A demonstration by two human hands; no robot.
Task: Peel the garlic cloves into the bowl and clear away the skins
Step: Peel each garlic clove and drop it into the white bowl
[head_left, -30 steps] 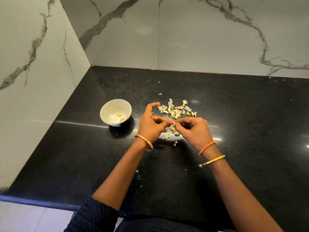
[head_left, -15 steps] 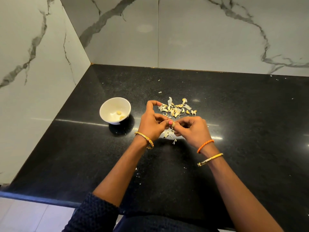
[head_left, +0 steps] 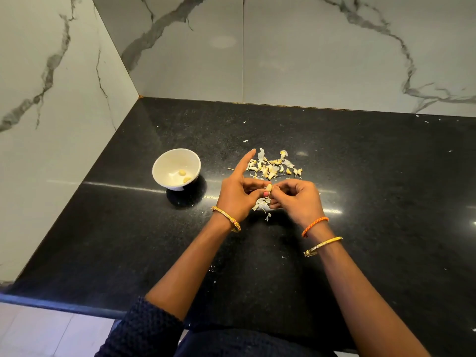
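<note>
My left hand [head_left: 238, 195] and my right hand [head_left: 298, 199] meet over the black counter and pinch one pale garlic cloves piece, a single clove [head_left: 268, 187], between their fingertips. My left index finger sticks out straight. Loose skin [head_left: 260, 203] hangs just below the clove. A pile of garlic cloves and skins [head_left: 273, 166] lies just beyond my hands. The small white bowl [head_left: 164, 162] stands to the left of my left hand with two peeled cloves [head_left: 184, 176] inside.
The black counter [head_left: 386, 202] sits in a corner of marble walls at the left and back. Small skin flakes [head_left: 245, 140] lie scattered behind the pile and near my forearms. The counter's front edge runs at lower left.
The clove now shows bare and pale between my fingertips, and my left index finger has straightened out. The skin hangs lower under my hands.
</note>
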